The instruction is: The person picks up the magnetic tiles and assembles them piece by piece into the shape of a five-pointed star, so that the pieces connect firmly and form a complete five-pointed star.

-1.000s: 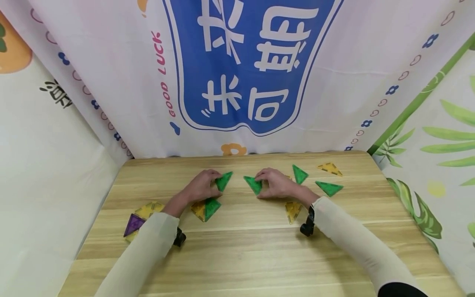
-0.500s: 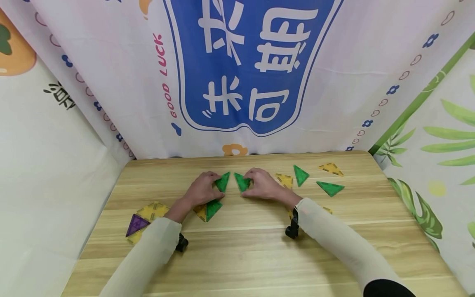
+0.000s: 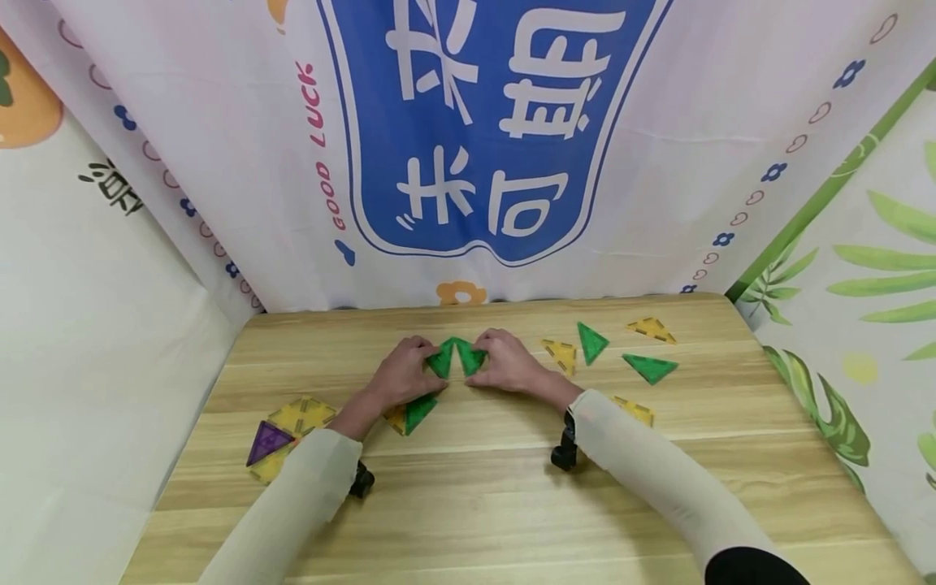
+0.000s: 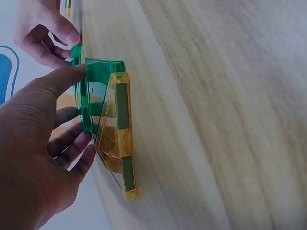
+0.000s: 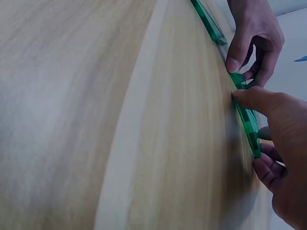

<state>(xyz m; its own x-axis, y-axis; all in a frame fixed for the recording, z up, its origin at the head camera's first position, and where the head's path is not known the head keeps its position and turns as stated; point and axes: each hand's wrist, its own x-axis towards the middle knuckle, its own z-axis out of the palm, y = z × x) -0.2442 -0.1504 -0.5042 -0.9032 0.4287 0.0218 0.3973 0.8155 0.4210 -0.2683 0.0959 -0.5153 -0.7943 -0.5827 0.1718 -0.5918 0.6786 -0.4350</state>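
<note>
A green triangular tile (image 3: 440, 360) is pinched between thumb and fingers by the grip of the left hand (image 3: 399, 374), which is parted only to the tile's own breadth. A second green tile (image 3: 470, 357) is held in the same way by the grip of the right hand (image 3: 509, 362). Both tiles are positioned toward the far edge of the wooden surface (image 3: 468, 504), their far tips apparently touching and a narrow gap left between their near ends. Just nearer, a green triangle (image 3: 420, 413) is set beside a yellow triangle (image 3: 396, 419), which is partly covered by the left wrist. Farther left, a purple triangle (image 3: 268, 443) is seen among yellow pieces (image 3: 300, 414), partly hidden by the left sleeve (image 3: 292, 496). On the right, three yellow tiles (image 3: 561, 354) and two green triangles (image 3: 649, 369) are scattered, the nearest yellow one being partly covered by the right sleeve (image 3: 661, 463).
</note>
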